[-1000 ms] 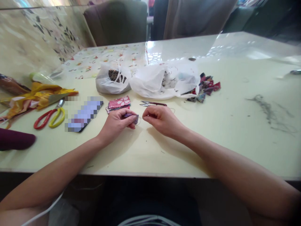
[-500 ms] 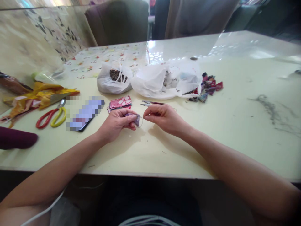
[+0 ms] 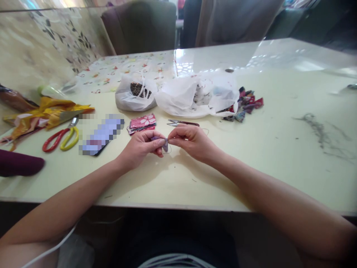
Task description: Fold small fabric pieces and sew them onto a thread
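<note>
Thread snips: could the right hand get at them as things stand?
Probably yes: the snips lie just beyond the right hand, with nothing seen on top, though that hand is pinched at the purple cloth and would have to come away first.

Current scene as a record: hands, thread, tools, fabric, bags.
left hand: pinching small purple cloth
right hand: fingertips together at the cloth's right edge; anything pinched too small to tell
thread: thin loop below the cloth
tools: thread snips just beyond right hand; red-and-yellow-handled scissors at left
fabric: patterned fabric stack beyond left hand
further back: two white plastic bags
</note>
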Demonstrator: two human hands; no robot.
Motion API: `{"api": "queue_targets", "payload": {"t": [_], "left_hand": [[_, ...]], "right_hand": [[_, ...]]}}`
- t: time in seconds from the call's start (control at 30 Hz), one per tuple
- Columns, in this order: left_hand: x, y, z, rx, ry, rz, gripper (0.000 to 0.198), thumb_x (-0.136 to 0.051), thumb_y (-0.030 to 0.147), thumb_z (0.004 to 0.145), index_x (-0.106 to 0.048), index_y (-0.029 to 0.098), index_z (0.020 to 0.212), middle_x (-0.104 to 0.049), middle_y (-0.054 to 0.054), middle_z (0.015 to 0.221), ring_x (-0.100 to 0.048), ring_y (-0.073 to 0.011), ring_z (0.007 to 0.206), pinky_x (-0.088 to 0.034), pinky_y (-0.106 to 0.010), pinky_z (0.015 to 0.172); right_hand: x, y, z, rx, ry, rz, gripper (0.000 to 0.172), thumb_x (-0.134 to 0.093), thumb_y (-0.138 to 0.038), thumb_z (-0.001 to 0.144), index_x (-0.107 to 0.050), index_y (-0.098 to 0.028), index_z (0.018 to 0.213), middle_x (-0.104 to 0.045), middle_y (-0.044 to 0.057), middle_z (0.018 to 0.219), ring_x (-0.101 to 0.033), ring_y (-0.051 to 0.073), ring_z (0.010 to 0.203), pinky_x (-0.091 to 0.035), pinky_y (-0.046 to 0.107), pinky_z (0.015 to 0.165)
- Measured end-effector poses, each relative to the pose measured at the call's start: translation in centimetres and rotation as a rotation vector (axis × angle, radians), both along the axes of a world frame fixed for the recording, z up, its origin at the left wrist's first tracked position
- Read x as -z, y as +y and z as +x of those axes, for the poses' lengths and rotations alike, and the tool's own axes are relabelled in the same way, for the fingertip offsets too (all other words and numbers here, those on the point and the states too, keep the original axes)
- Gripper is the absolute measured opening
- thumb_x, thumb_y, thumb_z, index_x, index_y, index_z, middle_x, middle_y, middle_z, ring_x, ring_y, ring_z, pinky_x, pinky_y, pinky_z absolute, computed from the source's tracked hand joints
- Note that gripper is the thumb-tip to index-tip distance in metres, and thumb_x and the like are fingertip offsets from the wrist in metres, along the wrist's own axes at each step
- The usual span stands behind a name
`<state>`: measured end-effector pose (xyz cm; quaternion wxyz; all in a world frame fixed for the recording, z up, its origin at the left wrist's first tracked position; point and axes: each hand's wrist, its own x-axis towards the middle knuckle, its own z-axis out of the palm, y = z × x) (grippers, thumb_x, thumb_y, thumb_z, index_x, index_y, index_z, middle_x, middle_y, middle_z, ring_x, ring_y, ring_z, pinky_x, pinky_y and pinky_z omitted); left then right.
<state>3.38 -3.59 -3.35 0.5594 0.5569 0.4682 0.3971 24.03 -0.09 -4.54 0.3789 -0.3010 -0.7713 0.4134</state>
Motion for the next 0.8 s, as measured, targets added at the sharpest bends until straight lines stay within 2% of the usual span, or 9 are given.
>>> {"api": "queue_targets", "payload": {"t": [0.1, 0.23, 0.33, 0.5, 0.63, 0.8], "left_hand": [[-0.3, -0.6, 0.0, -0.089, 0.195, 0.299, 0.021, -0.077, 0.038, 0.084, -0.072, 0.017, 0.086, -0.072, -0.004, 0.076, -0.067, -0.0143, 0.062, -0.058, -0.028, 0.065], [-0.6, -1.5, -0.5, -0.166, 0.434, 0.742, 0.011, -0.074, 0.032, 0.088, -0.072, 0.021, 0.085, -0.075, -0.006, 0.086, -0.071, -0.0174, 0.076, -0.058, -0.029, 0.07], [-0.6, -1.6, -1.3, -0.123, 0.514, 0.981, 0.002, -0.073, 0.022, 0.089, -0.071, 0.023, 0.088, -0.078, -0.006, 0.093, -0.073, -0.0183, 0.087, -0.06, -0.031, 0.08], [-0.5, -1.1, -2.2, -0.024, 0.564, 1.443, 0.017, -0.076, 0.014, 0.087, -0.066, 0.021, 0.099, -0.078, -0.004, 0.099, -0.075, -0.0155, 0.09, -0.062, -0.026, 0.08], [-0.9, -1.2, -2.1, -0.021, 0.626, 1.539, 0.023, -0.073, 0.015, 0.091, -0.066, 0.019, 0.112, -0.076, -0.006, 0.102, -0.076, -0.0144, 0.094, -0.063, -0.023, 0.084], [-1.1, -1.6, -1.7, -0.062, 0.7, 1.544, 0.026, -0.07, 0.016, 0.094, -0.067, 0.021, 0.119, -0.074, -0.003, 0.101, -0.075, -0.0121, 0.089, -0.062, -0.021, 0.084]], "right_hand": [[-0.5, -0.3, 0.1, 0.017, -0.007, 0.034, 0.011, -0.061, -0.017, 0.089, -0.067, -0.017, 0.08, -0.06, -0.001, 0.077, -0.052, 0.012, 0.075, -0.04, 0.027, 0.073], [-1.1, -0.7, 0.6, -0.049, 0.032, 0.079, 0.012, -0.061, -0.016, 0.093, -0.067, -0.017, 0.083, -0.064, 0.001, 0.084, -0.055, 0.012, 0.078, -0.044, 0.027, 0.074], [-1.4, -0.8, 0.9, -0.077, 0.052, 0.193, 0.011, -0.061, -0.017, 0.096, -0.07, -0.018, 0.09, -0.064, 0.003, 0.089, -0.06, 0.013, 0.082, -0.048, 0.027, 0.075], [-1.7, -1.0, 1.4, -0.061, 0.096, 0.555, 0.016, -0.057, -0.014, 0.1, -0.071, -0.019, 0.094, -0.063, 0.004, 0.091, -0.062, 0.011, 0.079, -0.051, 0.024, 0.07], [-2.0, -1.3, 1.5, -0.017, 0.088, 0.728, 0.018, -0.056, -0.01, 0.099, -0.071, -0.02, 0.097, -0.062, 0.004, 0.091, -0.063, 0.011, 0.08, -0.051, 0.023, 0.067], [-2.1, -1.3, 1.5, -0.012, 0.08, 0.765, 0.017, -0.058, -0.008, 0.097, -0.071, -0.019, 0.098, -0.061, 0.004, 0.091, -0.063, 0.011, 0.079, -0.052, 0.022, 0.067]]}}
